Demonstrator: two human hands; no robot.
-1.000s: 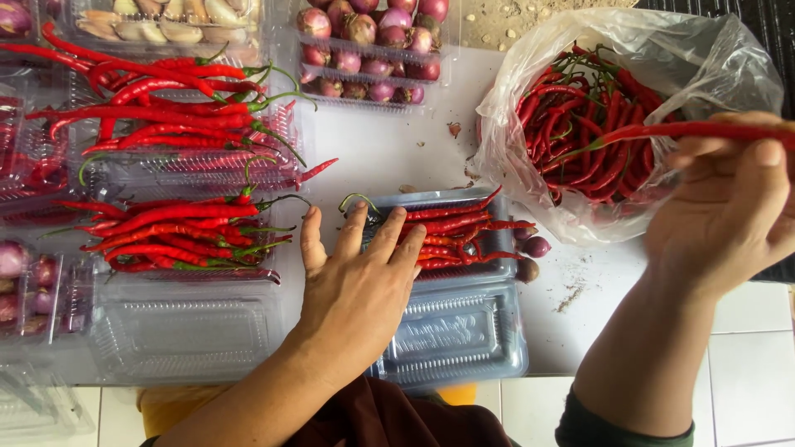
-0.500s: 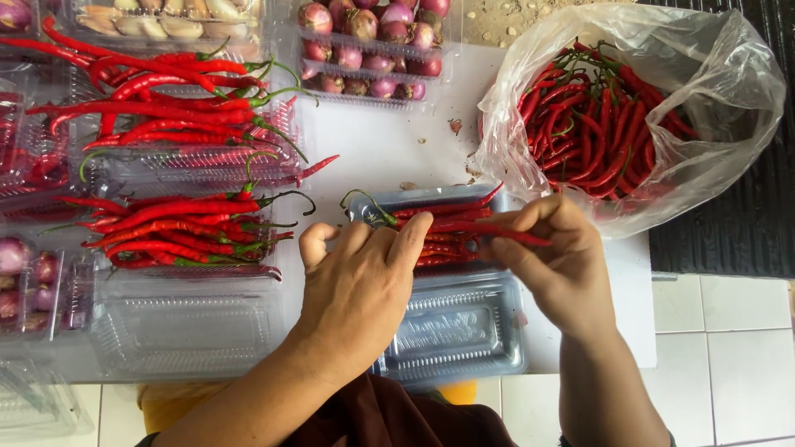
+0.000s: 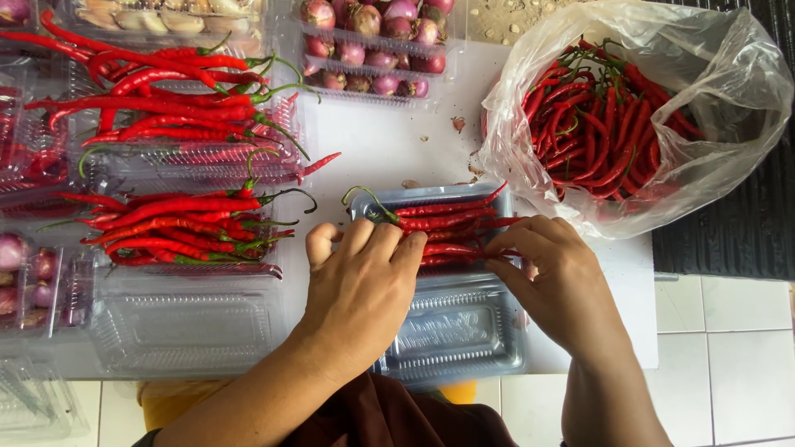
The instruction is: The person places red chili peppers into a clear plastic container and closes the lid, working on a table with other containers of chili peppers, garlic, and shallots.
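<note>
L hand [image 3: 360, 277] flat on chillies [image 3: 451, 223] in tray [image 3: 464, 331]; R hand [image 3: 555, 277] pinches one, 3 o'clock. Lay stems parallel.

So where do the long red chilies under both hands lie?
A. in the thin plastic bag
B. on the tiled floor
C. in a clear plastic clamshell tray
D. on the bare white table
C: the long red chilies lie in the clear plastic clamshell tray, under the left hand and right hand.
</note>
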